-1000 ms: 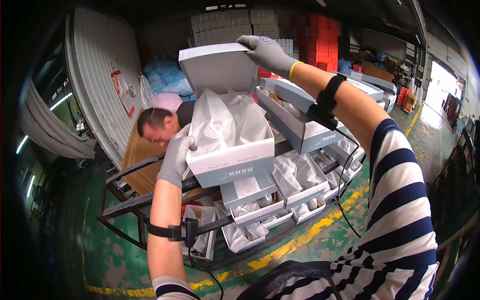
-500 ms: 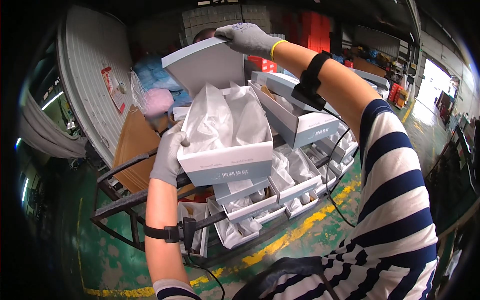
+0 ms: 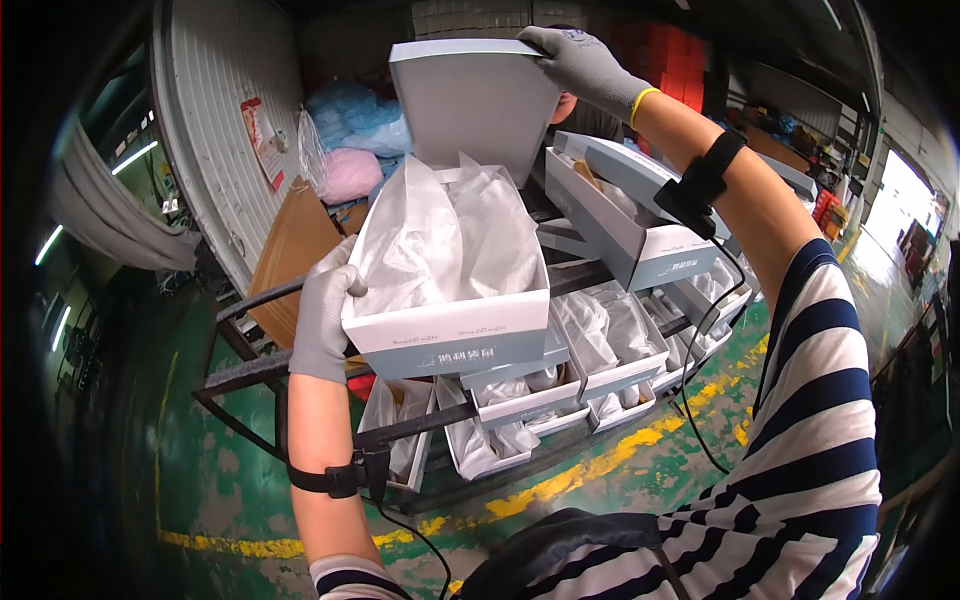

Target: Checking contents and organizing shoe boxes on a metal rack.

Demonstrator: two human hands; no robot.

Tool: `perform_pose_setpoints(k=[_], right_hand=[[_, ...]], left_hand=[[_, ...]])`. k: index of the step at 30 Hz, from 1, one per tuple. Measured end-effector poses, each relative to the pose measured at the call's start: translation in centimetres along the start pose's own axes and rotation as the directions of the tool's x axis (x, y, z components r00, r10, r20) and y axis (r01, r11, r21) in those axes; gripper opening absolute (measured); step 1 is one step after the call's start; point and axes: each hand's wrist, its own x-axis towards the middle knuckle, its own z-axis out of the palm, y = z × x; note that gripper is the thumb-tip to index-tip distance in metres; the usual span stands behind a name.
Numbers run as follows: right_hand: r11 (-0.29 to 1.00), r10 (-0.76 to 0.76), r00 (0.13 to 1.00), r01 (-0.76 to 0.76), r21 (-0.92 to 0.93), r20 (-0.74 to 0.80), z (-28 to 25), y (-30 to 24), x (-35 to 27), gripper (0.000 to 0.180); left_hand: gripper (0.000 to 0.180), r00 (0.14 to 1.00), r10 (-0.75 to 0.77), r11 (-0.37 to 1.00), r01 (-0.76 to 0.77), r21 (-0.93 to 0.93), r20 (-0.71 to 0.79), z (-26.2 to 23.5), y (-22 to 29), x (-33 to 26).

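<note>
A white and grey-blue shoebox [image 3: 450, 335] stands in front of me with its hinged lid [image 3: 470, 100] raised at the far side. White tissue paper [image 3: 440, 235] fills the box and covers what lies inside. My left hand [image 3: 328, 305], in a grey glove, grips the left wall of the box, thumb at the rim. Up at the lid's top right corner, my gloved right hand [image 3: 590, 75] pinches the edge of the lid. Right of this box is another open shoebox [image 3: 640, 245] with tissue in it and its lid partly raised.
Several open shoeboxes [image 3: 610, 335] with tissue sit lower on a dark metal rack [image 3: 240, 375]. Flat brown cardboard [image 3: 290, 270] leans at the left near a corrugated panel [image 3: 220, 130]. A person [image 3: 595, 120] is partly hidden behind the lid. Cables hang from both my forearms.
The lid has swung further upright, with my right hand at its corner. My view has turned a little left, so the scene sits further right. My left hand keeps hold of the box.
</note>
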Motion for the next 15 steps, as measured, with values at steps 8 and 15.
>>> perform_pose_setpoints(k=[8,15], right_hand=[[0.977,-0.017,1.000,0.016,0.211,0.004,3.0,-3.8,1.6,0.032],[0.997,-0.041,0.999,0.039,0.061,0.032,0.2,-7.5,3.3,0.034]], left_hand=[[0.079,1.000,0.006,0.998,-0.008,0.065,0.030,-2.0,0.2,-0.3],[0.079,1.000,0.001,0.998,0.000,0.067,-0.013,-1.5,0.2,-0.4]])
